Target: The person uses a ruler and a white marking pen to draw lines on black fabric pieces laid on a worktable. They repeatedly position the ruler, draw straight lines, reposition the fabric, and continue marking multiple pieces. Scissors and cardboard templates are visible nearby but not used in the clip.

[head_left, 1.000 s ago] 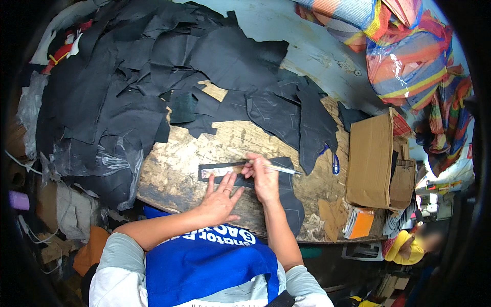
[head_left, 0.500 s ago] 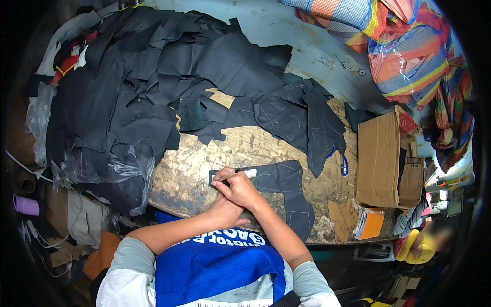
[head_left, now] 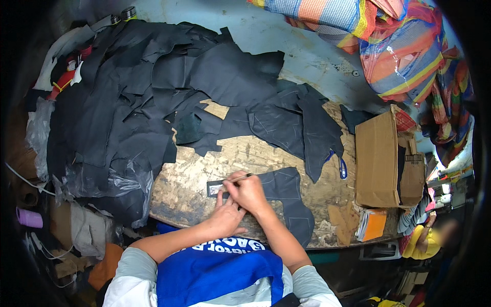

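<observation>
A dark leather piece (head_left: 281, 185) with pale drawn lines lies on the worn wooden tabletop (head_left: 194, 166) in front of me. At its left end is a small pale, shiny rectangular strip (head_left: 217, 190). My right hand (head_left: 248, 194) grips a pen (head_left: 239, 178), its tip side pointing left over that strip. Fingers stretched forward, my left hand (head_left: 225, 217) lies below and left of the right one, its fingertips at the strip's near edge. Part of the strip may be hidden under the right hand.
A big heap of dark leather (head_left: 117, 97) covers the left and back. More marked leather (head_left: 276, 115) lies beyond, near a blue-handled cutter (head_left: 342, 168). At right stand a cardboard box (head_left: 376, 163) and an orange-covered stack (head_left: 375, 225). A person in yellow (head_left: 422, 240) is farther right.
The left hand's fingers have stretched forward to the strip. The pen has tilted lower, pointing left. The pale strip shows left of my right hand rather than right. The whole view has shifted slightly.
</observation>
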`<action>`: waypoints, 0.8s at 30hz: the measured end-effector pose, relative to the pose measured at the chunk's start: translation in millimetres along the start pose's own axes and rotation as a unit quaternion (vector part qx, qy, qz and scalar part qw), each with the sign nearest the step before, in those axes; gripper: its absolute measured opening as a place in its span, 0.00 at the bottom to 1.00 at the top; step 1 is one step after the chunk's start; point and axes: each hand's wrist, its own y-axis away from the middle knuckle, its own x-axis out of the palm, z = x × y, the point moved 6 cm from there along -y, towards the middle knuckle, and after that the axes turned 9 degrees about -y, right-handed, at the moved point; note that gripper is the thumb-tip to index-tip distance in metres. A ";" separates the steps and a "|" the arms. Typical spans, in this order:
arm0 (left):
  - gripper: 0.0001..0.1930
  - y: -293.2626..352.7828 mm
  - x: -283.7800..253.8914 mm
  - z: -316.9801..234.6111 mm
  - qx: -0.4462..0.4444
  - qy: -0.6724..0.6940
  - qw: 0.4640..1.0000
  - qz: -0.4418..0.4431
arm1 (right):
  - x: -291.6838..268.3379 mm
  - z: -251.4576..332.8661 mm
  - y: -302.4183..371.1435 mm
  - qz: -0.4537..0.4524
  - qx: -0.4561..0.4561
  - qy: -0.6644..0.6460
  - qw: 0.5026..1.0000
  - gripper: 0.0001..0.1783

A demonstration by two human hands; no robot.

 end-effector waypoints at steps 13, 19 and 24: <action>0.48 -37.6 -45.0 31.5 0.044 0.108 0.987 0.113 | -40.0 -68.8 26.9 -0.177 0.156 -0.171 0.957 0.05; 0.41 -61.6 -47.5 68.0 0.013 0.183 0.965 0.185 | -47.3 -40.8 38.0 -0.119 0.098 -0.016 0.988 0.05; 0.40 -66.3 -32.4 93.2 -0.092 0.376 0.866 0.318 | 0.5 -24.4 41.1 -0.047 0.097 -0.214 0.971 0.07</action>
